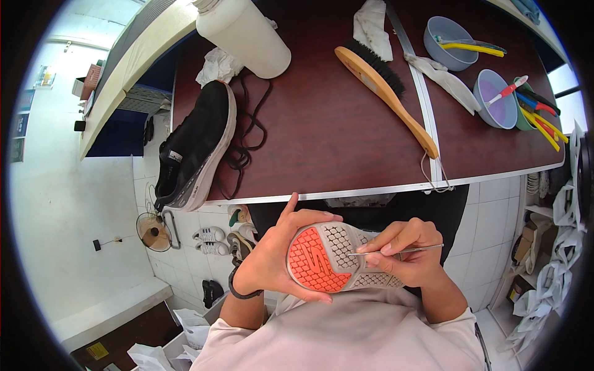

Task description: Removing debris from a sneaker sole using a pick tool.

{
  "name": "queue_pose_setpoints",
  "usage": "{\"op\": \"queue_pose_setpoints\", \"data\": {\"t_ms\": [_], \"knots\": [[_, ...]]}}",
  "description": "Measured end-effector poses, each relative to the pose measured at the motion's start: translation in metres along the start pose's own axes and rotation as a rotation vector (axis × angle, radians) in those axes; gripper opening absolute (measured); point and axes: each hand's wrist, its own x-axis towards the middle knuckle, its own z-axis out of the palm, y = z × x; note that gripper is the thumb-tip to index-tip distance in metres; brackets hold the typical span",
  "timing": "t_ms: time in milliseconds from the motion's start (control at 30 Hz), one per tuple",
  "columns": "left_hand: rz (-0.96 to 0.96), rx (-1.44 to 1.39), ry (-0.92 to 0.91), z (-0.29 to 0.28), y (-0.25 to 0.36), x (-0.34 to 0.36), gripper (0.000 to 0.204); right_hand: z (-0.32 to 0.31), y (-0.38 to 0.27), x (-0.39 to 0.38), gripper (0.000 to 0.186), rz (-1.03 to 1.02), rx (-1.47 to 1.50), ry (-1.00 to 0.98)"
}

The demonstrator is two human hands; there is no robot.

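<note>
Sole up in front of my chest is a shoe (341,244), its grey-white tread patterned with small cells and a coral-orange patch at one end. My left hand (266,256) wraps round the orange end, thumb and fingers on the edges. In my right hand (408,250) a slim pointed metal tool (427,248) is pinched, its tip at the grey tread grooves beside the orange patch. Whether the tip touches the sole I cannot tell. The far end of the shoe is hidden behind my right hand. A black shoe (201,139) with a white sole lies on the table's left side, its laces loose.
On the dark red table (309,142) lie a wooden-handled brush (387,93), a white bottle (247,37) and crumpled white cloths (372,31). At the right stand a grey bowl (455,31) and a bowl with purple liquid (495,102), with several small brushes. More shoes (210,241) and a fan (154,232) are on the floor.
</note>
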Motion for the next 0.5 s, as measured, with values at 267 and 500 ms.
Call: {"op": "queue_pose_setpoints", "data": {"t_ms": [267,500], "knots": [[0.028,-0.012,-0.042,-0.0034,-0.0088,-0.0005,0.121,-0.008,0.0011,-0.0052,0.025,-0.073,-0.082,0.025],[0.042,-0.031,-0.04,-0.004,-0.0062,-0.0004,0.114,0.0016,0.0015,-0.0073,0.026,-0.119,-0.201,0.01]]}}
